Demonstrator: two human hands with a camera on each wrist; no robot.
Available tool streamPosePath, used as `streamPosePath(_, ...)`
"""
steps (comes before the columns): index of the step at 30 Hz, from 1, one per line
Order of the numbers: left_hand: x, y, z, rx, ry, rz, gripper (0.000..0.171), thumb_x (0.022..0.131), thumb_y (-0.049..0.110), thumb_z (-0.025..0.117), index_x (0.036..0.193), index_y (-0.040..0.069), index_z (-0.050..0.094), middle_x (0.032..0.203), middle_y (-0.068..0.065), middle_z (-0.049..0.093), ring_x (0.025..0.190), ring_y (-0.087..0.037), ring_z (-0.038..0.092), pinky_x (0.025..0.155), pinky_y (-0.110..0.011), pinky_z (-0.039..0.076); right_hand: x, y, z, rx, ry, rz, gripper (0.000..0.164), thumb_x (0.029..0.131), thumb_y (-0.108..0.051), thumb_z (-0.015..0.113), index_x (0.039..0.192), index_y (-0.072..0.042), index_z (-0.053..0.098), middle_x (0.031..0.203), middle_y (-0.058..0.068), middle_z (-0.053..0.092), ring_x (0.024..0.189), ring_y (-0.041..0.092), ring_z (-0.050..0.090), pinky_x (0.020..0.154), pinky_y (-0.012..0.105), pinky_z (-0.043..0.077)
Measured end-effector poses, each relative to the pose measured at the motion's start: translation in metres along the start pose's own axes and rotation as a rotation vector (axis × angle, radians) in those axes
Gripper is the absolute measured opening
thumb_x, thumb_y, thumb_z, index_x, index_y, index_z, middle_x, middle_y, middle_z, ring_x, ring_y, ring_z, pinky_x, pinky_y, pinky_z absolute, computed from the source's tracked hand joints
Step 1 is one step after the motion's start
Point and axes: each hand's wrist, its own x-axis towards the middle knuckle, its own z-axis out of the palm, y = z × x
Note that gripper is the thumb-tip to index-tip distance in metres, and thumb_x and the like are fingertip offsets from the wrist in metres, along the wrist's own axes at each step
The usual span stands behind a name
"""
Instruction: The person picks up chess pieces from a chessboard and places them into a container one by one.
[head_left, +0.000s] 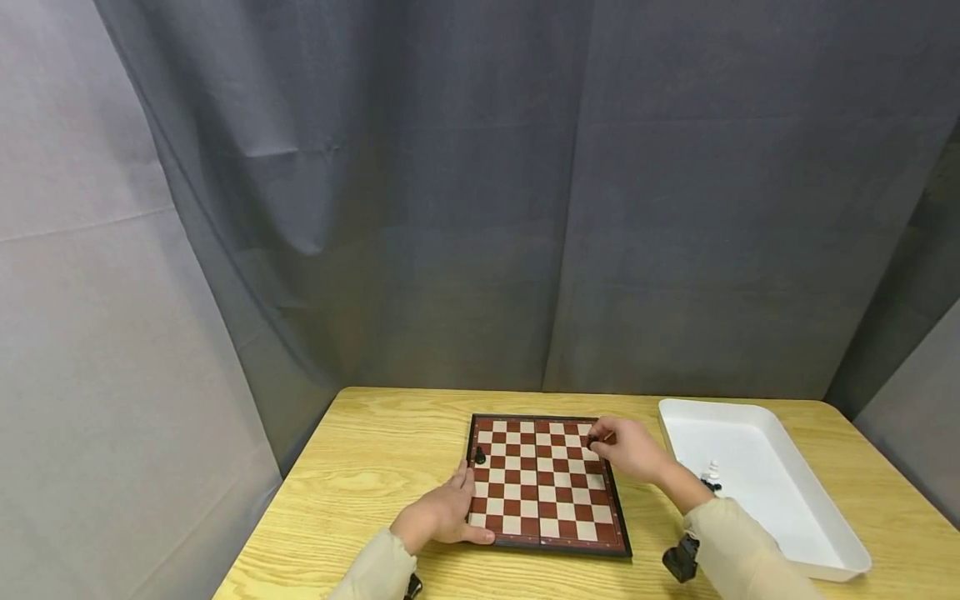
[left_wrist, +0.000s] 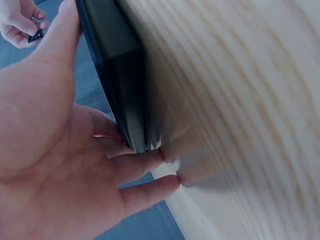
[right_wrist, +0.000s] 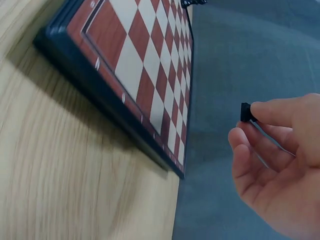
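Observation:
A red-and-cream chessboard (head_left: pixel 529 477) with a dark border lies on the wooden table. My left hand (head_left: pixel 444 510) rests against its left side, fingers extended along the edge and thumb at the near edge. The left wrist view shows these fingers (left_wrist: pixel 145 197) reaching the wood beside the black board side. Over the far right corner of the board, my right hand (head_left: pixel 630 450) pinches a small black chess piece (right_wrist: pixel 245 112) between thumb and fingertips. In the right wrist view that piece is raised above the board. Another black chess piece (head_left: pixel 480 455) stands near the left edge.
To the right of the board sits a shallow white tray (head_left: pixel 757 442). Inside are a white chess piece (head_left: pixel 713 469) and dark pieces (head_left: pixel 710 483), partly behind my right forearm. Grey curtains (head_left: pixel 480 208) hang behind the table (head_left: pixel 390 425).

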Motion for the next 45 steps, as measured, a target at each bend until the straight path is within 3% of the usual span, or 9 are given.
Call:
streamPosePath(21,-0.001,0.002,0.001,-0.021,-0.002,0.006,0.109,0.076,0.063,0.065,0.150,-0.002,0.017,0.156,-0.018,0.007,0.139,-0.031,0.024,0.105,-0.039,0.035,-0.040,0.048,-0.047,-0.078,0.078,0.075,0.010,0.089,-0.009,0.064,0.097,-0.002,0.066,0.086,0.002,0.064,0.078,0.020,0.060,0.062,0.035,0.049)
streamPosePath(37,0.001,0.002,0.001,-0.021,0.000,-0.001,0.109,0.075,0.062,0.065,0.150,-0.002,0.018,0.156,-0.018,0.007,0.139,-0.031,0.024,0.106,-0.040,0.034,-0.052,0.090,-0.079,-0.147,0.088,0.154,0.011,0.088,-0.010,0.063,0.094,-0.001,0.065,0.085,0.006,0.064,0.078,0.026,0.062,0.057,0.034,0.047)
streamPosePath(45,0.002,0.001,0.002,-0.006,0.006,0.002,0.109,0.076,0.062,0.065,0.150,-0.002,0.018,0.156,-0.018,0.008,0.138,-0.030,0.025,0.104,-0.039,0.036,-0.055,0.108,-0.089,-0.169,0.079,0.195,0.014,0.087,-0.010,0.064,0.093,0.003,0.064,0.082,0.006,0.062,0.074,0.019,0.057,0.056,0.032,0.045)
